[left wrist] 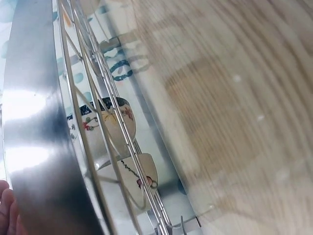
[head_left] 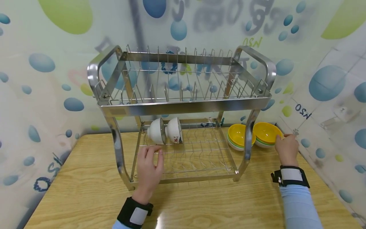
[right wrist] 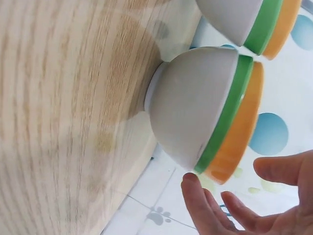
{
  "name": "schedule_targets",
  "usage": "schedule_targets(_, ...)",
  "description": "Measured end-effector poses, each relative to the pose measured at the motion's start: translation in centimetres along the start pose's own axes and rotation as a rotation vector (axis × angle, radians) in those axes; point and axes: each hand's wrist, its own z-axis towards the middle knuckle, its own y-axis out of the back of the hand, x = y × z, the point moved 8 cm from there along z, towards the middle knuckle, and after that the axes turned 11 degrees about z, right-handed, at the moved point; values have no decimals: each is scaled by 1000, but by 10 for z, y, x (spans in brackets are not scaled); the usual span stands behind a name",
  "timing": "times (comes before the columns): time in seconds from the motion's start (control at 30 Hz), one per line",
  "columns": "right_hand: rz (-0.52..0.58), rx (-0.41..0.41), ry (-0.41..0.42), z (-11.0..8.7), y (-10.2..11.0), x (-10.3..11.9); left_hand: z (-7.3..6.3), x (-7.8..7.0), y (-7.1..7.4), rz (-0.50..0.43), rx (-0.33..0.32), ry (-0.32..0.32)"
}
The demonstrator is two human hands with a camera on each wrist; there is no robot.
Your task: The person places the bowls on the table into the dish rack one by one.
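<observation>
Two white bowls with printed flowers stand on edge in the lower tier of a metal dish rack. My left hand hovers at the rack's lower front, just before these bowls, with relaxed fingers and nothing held. On the table at right are two stacks, each a yellow bowl nested in a white bowl with a green rim. At the right edge of the right-hand stack is my right hand. In the right wrist view its fingertips lie right at the rims, with the thumb held apart from them.
The upper rack tier shows wire dividers and no dishes. Another yellow bowl tops the left-hand stack, partly behind the rack's right front leg. Patterned walls border the wooden table at the back and right.
</observation>
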Motion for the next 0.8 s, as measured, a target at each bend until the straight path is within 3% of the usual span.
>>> schedule_targets(0.17, -58, 47, -58, 12, -5, -5, 0, 4, 5, 12, 8, 11)
schedule_targets(0.5, -137, 106, -63, 26, -11, -6, -1, 9, 10, 31, 23, 12)
schedule_targets(0.8, -89, 102, -116, 35, -18, -13, -6, 13, 11, 59, 50, 29)
